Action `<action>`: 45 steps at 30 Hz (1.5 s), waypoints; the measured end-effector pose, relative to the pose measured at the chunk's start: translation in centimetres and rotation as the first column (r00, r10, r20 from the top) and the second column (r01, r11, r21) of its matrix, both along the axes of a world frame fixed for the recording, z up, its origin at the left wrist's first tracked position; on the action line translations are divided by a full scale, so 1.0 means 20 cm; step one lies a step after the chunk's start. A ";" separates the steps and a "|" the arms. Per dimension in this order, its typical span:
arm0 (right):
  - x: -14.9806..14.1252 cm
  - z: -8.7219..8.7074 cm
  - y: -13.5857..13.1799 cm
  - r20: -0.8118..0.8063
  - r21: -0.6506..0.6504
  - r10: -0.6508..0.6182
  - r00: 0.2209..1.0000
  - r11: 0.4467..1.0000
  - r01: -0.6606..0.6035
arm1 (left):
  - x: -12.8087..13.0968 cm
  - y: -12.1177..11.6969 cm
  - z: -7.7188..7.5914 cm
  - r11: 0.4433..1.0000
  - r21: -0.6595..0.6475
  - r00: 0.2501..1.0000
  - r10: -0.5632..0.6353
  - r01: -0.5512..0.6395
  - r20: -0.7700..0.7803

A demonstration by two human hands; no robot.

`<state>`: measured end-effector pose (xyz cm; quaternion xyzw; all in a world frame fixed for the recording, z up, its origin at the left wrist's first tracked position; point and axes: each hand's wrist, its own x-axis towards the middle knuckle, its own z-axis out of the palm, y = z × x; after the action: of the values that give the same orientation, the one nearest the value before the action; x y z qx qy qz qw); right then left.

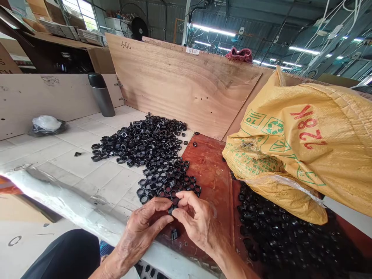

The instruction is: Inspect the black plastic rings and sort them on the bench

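Between the fingertips of my left hand [145, 221] and my right hand [195, 221] is a small black plastic ring [172, 209], gripped from both sides. Thumbs and forefingers pinch it and partly cover it. Just beyond my fingers lie loose black rings [158, 180], spread mostly flat in a single layer. These run back into a heaped pile of the same rings [142, 139]. One more black piece [174, 234] sits on the red-brown board below my hands.
Plywood panels [180, 77] wall off the back. A dark flask [101, 95] and a white bundle in a plastic bag [48, 124] stand at left. On the right, a yellow woven sack [308, 131] rests by a mass of black parts [279, 232]. Clear plastic wraps the front edge [72, 205].
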<state>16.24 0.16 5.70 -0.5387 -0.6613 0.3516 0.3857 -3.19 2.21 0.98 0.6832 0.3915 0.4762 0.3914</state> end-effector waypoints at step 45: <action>0.02 -0.01 0.00 0.110 0.053 0.101 0.989 0.993 -0.107 | 0.01 -0.01 -0.01 0.976 -0.190 0.981 -0.069 0.104 0.181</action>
<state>16.68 0.09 5.57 -0.5101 -0.7181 0.3224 0.3466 -2.98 2.04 0.73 0.6132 0.3714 0.4748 0.5106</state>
